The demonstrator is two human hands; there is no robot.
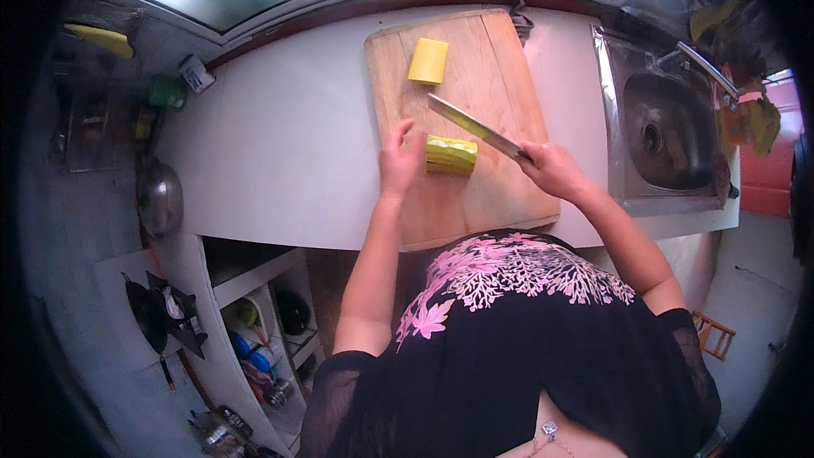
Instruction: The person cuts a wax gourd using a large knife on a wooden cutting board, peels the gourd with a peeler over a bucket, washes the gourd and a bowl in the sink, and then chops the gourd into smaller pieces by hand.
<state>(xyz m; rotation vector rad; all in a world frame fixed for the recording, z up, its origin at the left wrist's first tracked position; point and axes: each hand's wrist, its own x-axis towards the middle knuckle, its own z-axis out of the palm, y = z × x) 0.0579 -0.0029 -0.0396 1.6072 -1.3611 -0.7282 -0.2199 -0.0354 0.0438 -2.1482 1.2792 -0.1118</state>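
Note:
On the wooden cutting board [500, 110] lies a short, thick vegetable piece [452, 155], green-yellow with a faceted, peeled-looking side; its exact kind I cannot make out. My left hand [401, 159] is at its left end, fingers bent and smeared by motion, so I cannot tell whether they touch it. A kitchen knife [479, 127] is gripped by its handle in my right hand [549, 170]. Its long blade slants up and left above the board, beyond the vegetable. Farther back on the board sits a smooth yellow cylindrical chunk [429, 61], apart from both hands.
The board rests on a white countertop [271, 136] with its near edge at my body. To the right is a steel sink [666, 131] with a faucet [708, 69]. A dark cloth [521, 24] lies behind the board. Open shelves [263, 331] are below left.

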